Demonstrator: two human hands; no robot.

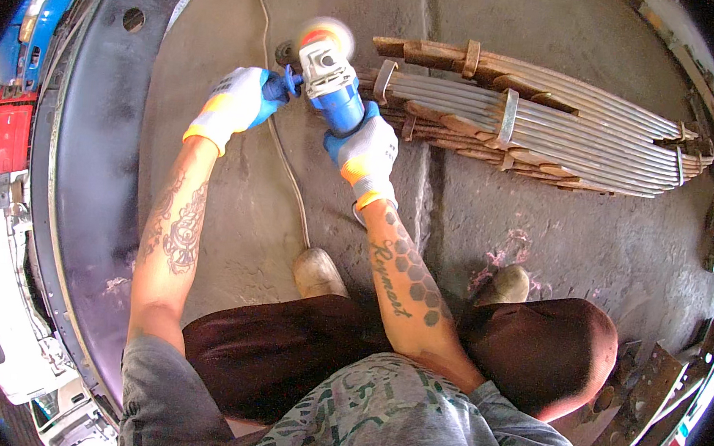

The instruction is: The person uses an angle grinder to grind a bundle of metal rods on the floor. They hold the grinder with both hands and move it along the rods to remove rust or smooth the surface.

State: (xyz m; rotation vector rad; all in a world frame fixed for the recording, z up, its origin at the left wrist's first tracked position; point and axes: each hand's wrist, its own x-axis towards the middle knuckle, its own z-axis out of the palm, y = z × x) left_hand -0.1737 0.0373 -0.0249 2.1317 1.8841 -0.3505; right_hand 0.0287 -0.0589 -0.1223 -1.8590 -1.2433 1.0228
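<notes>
A blue and silver-grey angle grinder (337,109) is held out ahead of me, its disc (337,36) pale and blurred at the far end, with an orange-red centre. My left hand (236,104), in a grey, blue and orange work glove, is closed round the grinder's blue side handle (284,83). The matching glove on my right hand (369,154) wraps the grinder's blue body from behind. Just right of the grinder lie rusty leaf springs (586,133), stacked and bound with metal clips. The disc appears apart from their near-left ends; contact with anything beneath is hidden.
A pale cord (291,185) runs over the grey floor (492,226) past my shoe (319,272). Left stands a long dark metal beam (99,158), with blue, red and white vehicles beyond. A small dark round part (284,52) lies beside the disc. Metal pieces (642,409) line the right.
</notes>
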